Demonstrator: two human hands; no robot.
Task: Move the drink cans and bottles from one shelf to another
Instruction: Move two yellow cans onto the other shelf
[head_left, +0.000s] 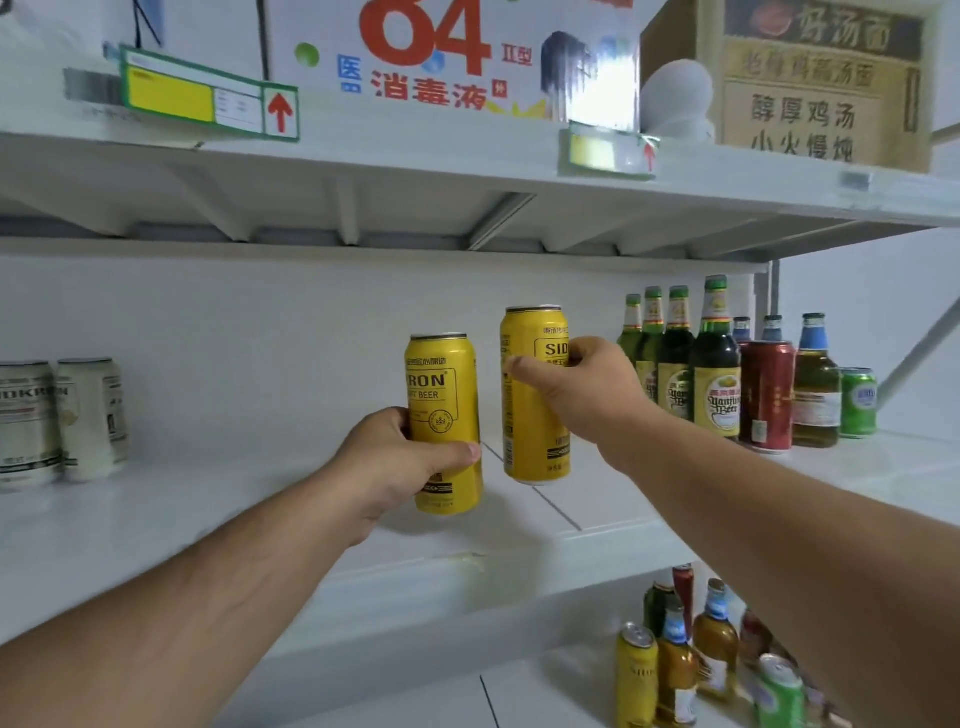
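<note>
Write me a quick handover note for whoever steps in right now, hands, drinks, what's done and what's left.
Left hand grips one yellow can; right hand grips a second yellow can. Both are upright at the middle shelf; whether they rest on it is unclear.
Already on that shelf: two white cans at left, green bottles, a red can and a green can at right.
Left: bottles and cans on the lower shelf.
</note>
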